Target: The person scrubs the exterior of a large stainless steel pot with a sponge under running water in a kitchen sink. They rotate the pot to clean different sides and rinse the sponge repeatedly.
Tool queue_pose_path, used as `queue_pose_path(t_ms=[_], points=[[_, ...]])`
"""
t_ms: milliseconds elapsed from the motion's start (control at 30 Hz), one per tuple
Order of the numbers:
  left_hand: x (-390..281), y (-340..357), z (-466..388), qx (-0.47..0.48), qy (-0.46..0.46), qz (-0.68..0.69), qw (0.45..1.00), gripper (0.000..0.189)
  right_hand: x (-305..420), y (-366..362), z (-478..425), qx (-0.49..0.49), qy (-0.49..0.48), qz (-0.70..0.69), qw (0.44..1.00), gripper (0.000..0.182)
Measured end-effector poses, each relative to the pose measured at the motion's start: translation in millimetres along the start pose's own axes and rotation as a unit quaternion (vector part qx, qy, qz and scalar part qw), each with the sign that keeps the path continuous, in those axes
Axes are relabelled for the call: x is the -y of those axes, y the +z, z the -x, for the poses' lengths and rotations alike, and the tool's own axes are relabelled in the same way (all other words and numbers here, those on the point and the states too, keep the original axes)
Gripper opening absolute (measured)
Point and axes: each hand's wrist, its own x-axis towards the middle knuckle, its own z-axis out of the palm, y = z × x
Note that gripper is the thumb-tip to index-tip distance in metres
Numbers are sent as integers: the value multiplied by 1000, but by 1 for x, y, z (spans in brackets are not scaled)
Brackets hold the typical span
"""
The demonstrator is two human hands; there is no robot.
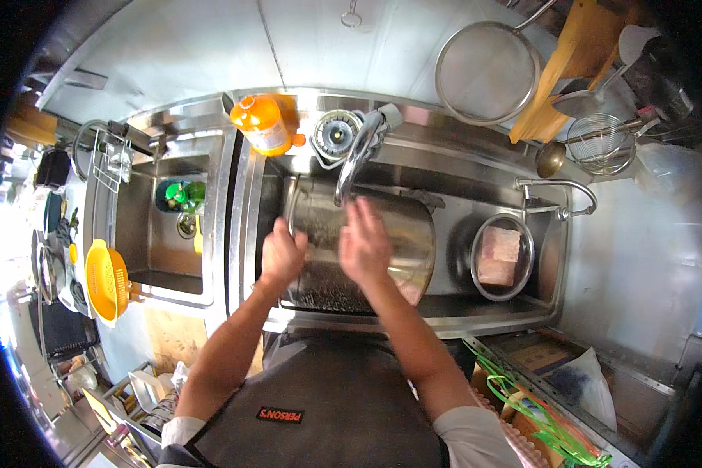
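Note:
A large steel stockpot (409,228) lies on its side in the long sink. My left hand (284,251) is closed around the handle at its left end. Above the pot's side is my right hand (365,243), slightly blurred, with its fingers stretched out just below the spout of the chrome faucet (357,158). I see nothing in the right hand, and whether it touches the pot is hard to tell. To the right, a steel bowl (474,263) holds slabs of pale pink meat (499,257).
An orange bottle (260,126) and a round drain strainer (337,134) stand on the back ledge. A second faucet (561,193) is at the right. A smaller sink (152,245) and a yellow colander (106,281) lie left. A mesh strainer (487,73) and ladle (551,159) hang back right.

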Motion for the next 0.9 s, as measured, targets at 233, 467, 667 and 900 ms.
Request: queue_pose_path(t_ms=[233, 467, 667, 900], points=[[47, 25, 91, -21, 44, 96, 994, 21, -40, -45, 55, 27, -17, -61, 998, 46], [48, 26, 101, -54, 11, 164, 985, 33, 39, -19, 74, 105, -209, -101, 967, 31], [74, 23, 92, -26, 45, 183, 982, 34, 34, -18, 59, 135, -242, -128, 952, 28], [66, 28, 92, -39, 93, 145, 984, 39, 34, -11, 93, 95, -228, -40, 968, 25]])
